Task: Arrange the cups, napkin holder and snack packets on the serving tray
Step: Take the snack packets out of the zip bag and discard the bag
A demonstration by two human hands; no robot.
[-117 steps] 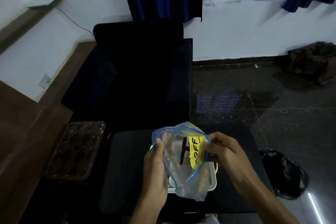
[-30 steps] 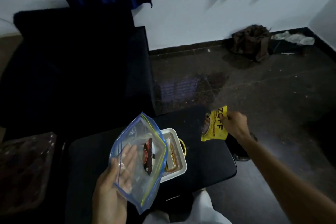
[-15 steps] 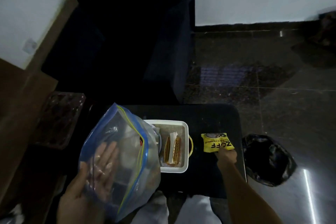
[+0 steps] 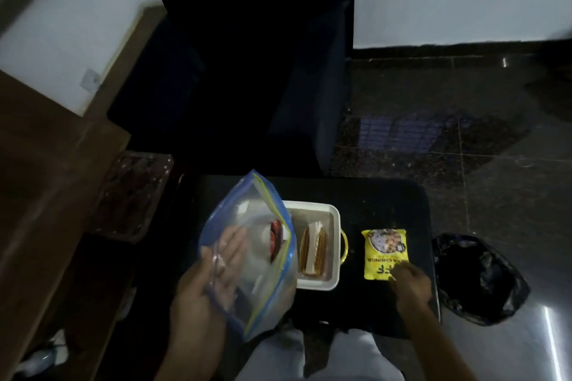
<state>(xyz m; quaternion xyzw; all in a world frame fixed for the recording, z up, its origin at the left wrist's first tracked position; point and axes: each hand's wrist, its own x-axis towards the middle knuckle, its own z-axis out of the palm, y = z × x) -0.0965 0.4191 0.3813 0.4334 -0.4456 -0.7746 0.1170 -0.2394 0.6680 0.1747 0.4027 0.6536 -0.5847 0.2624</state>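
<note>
A white serving tray (image 4: 335,223) with a gold handle sits on the dark low table (image 4: 390,204). Inside it stands a golden napkin holder (image 4: 312,254) with white napkins. My left hand (image 4: 213,284) holds up a clear zip bag (image 4: 247,244) with blue edges; a red-and-dark packet (image 4: 276,240) shows inside it, and the bag covers the tray's left part. A yellow snack packet (image 4: 384,252) lies flat on the table right of the tray. My right hand (image 4: 410,286) rests at the packet's near edge, fingers touching it.
A black armchair (image 4: 247,71) stands behind the table. A black plastic bag (image 4: 476,278) lies on the tiled floor at the right. A brown patterned tray (image 4: 133,195) and wooden furniture (image 4: 46,195) are at the left.
My right hand carried the yellow packet out of the zip bag to the right and laid it flat on the table beside the tray. My left hand kept holding the bag.
</note>
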